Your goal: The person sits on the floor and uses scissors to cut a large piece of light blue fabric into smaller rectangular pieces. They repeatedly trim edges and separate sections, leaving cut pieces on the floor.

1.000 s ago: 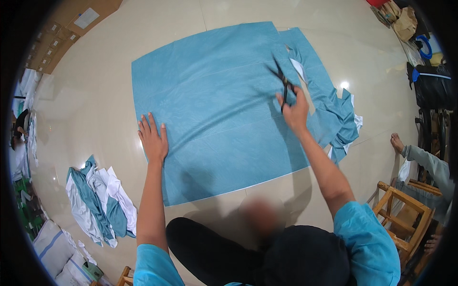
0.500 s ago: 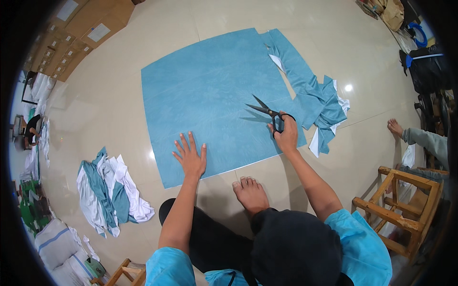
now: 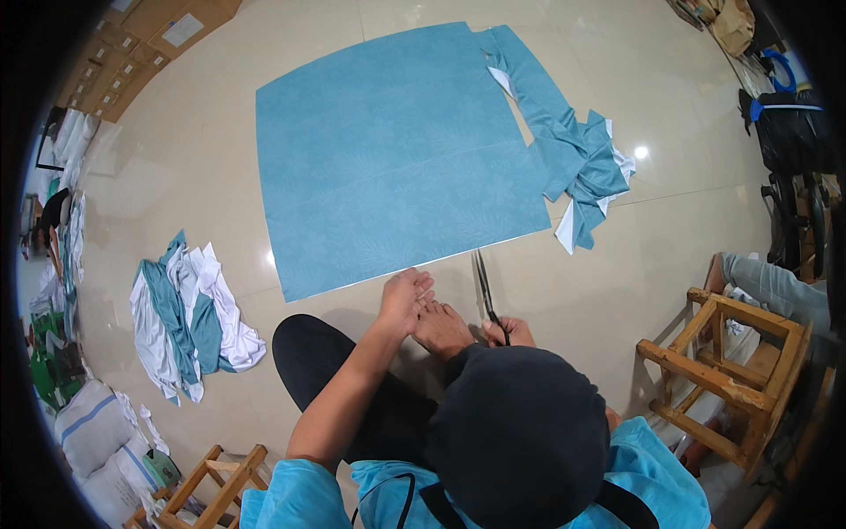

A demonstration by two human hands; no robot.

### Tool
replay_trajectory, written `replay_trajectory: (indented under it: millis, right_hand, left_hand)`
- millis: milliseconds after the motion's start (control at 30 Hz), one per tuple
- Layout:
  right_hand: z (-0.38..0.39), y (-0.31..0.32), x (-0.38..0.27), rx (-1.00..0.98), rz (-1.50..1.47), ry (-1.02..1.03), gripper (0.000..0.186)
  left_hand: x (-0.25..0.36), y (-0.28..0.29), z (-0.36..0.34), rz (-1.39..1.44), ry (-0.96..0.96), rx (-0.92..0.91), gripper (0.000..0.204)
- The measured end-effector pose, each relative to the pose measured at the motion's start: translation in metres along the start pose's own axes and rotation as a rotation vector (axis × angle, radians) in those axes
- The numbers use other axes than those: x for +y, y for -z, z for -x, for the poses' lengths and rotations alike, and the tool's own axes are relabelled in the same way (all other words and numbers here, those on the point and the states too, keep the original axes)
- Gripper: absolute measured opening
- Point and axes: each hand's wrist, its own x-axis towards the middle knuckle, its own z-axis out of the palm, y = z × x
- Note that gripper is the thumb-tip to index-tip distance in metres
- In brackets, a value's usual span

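A large light-blue cloth with a faint leaf pattern lies flat on the floor, its near edge showing a thin white line. My right hand, partly hidden behind my dark cap, grips black-handled scissors whose blades point away toward that near edge. Beside my bare foot, my left hand hovers by the toes just short of the cloth; its fingers are loosely bent and apart, with nothing seen in them. Crumpled blue and white cloth strips lie along the cloth's right side.
A heap of blue and white scraps lies on the floor at left. Wooden stools stand at right and lower left. Cardboard boxes are stacked far left. Another person's leg shows at the right, near black bags.
My left hand has lifted off the cloth and moved right and back to my foot. My right hand has drawn the scissors back from above the cloth toward my body.
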Motion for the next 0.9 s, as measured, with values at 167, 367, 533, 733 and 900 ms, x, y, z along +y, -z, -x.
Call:
replay_trajectory:
  millis: [167,367,533,733,900]
  right_hand:
    - [-0.006,0.000,0.010,-0.162,-0.184,-0.185,0.047]
    - [-0.027,-0.011,-0.008,-0.253,-0.603,-0.178,0.051]
    - [-0.035,-0.022,-0.016,-0.081,-0.126,-0.076,0.049]
    - [-0.037,-0.034,-0.009,0.098,0.024,-0.035,0.052]
    - [-0.041,-0.037,-0.012,0.129,0.024,-0.028,0.051]
  left_hand:
    - [-0.015,-0.006,-0.009,-0.024,0.150,-0.167,0.032]
    - [-0.030,-0.017,-0.028,-0.027,0.075,-0.268,0.026]
    - [-0.036,-0.039,-0.042,0.056,-0.023,-0.131,0.023]
    - [-0.039,-0.043,-0.040,0.083,-0.054,0.068,0.029]
    - [-0.033,-0.048,-0.042,0.017,-0.050,0.011,0.033]
